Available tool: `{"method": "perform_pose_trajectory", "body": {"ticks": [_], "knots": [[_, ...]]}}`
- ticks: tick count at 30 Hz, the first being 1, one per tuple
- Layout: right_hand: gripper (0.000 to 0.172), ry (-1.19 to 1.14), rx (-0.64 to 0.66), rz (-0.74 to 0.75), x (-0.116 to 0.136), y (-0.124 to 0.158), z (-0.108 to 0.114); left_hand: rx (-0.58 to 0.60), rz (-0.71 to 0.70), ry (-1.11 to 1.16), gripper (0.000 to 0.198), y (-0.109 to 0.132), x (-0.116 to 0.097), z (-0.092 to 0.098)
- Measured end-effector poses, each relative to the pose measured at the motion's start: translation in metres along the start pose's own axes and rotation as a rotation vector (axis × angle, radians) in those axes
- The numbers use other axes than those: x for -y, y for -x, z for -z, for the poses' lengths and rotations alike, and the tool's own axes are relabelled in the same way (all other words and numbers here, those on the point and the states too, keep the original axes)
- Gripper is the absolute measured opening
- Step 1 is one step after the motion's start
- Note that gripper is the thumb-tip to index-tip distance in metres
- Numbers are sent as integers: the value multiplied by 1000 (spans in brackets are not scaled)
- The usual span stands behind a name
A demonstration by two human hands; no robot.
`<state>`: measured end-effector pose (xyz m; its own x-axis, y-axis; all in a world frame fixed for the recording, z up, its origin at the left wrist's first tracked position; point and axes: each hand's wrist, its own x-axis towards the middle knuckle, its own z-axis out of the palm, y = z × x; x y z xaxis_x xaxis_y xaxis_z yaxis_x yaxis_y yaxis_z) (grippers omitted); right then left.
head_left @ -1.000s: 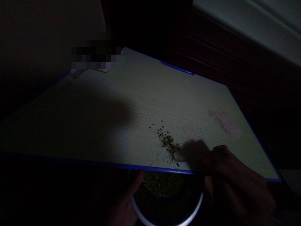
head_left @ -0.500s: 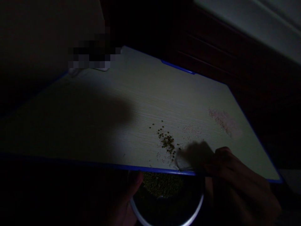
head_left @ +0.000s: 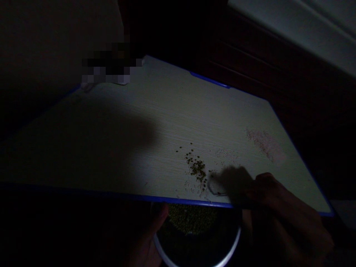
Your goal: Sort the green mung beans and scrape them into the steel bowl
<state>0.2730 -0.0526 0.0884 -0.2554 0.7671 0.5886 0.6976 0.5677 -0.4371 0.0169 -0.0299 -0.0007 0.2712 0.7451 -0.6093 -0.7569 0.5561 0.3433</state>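
Observation:
My left hand (head_left: 154, 230) is closed on the rim of a round metal bowl (head_left: 230, 252), its thumb over the rim. Small green beans (head_left: 191, 218) lie inside the bowl, which sits under the near edge of a pale board with a blue border (head_left: 167, 111). Low over that edge, my right hand (head_left: 280, 207) is closed on a spoon (head_left: 218, 193); only the rounded rim of the spoon shows in the dark. Just left of the spoon a small cluster of green beans (head_left: 198, 167) rests on the board, with a few strays around it.
Pinkish fine grains (head_left: 265, 144) are spread at the board's right side. A pale thing, partly pixelated (head_left: 119, 78), is at the board's far left corner. Dark brown panelling (head_left: 244, 55) stands behind, with a light ledge (head_left: 300, 29) above. The scene is very dim.
The spoon's tip has shifted slightly from the board's near edge onto its surface, beside the bean cluster. The left hand and bowl look the same.

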Motion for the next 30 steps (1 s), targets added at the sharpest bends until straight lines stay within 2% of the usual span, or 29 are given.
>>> {"method": "perform_pose_trajectory", "body": {"ticks": [5,10,12,14,16,19,21,25,28,30], "knots": [[48,51,-24,-65,-1,4,-2,28,-17,-9,100,2,3,-1],[44,44,-54,-50,-2,7,0,44,-39,44,83,0,2,3],[44,69,-60,-65,-1,7,1,117,-23,16,75,-1,-3,-4],[45,84,-51,-68,1,5,2,242,45,-22,65,-3,-9,-14],[46,80,-16,-53,4,1,4,334,107,-45,65,-7,-14,-21],[51,80,8,-33,7,-1,7,360,98,-57,68,-12,-16,-20],[55,82,-9,-31,8,2,7,289,54,-55,68,-14,-15,-9],[64,95,-101,-42,8,11,1,-90,-42,-70,64,-14,-5,21],[69,47,-74,-65,11,10,-2,-190,-18,-80,65,-10,4,33],[72,-2,-35,-54,14,7,-3,-179,25,-48,70,-7,7,32]]}}
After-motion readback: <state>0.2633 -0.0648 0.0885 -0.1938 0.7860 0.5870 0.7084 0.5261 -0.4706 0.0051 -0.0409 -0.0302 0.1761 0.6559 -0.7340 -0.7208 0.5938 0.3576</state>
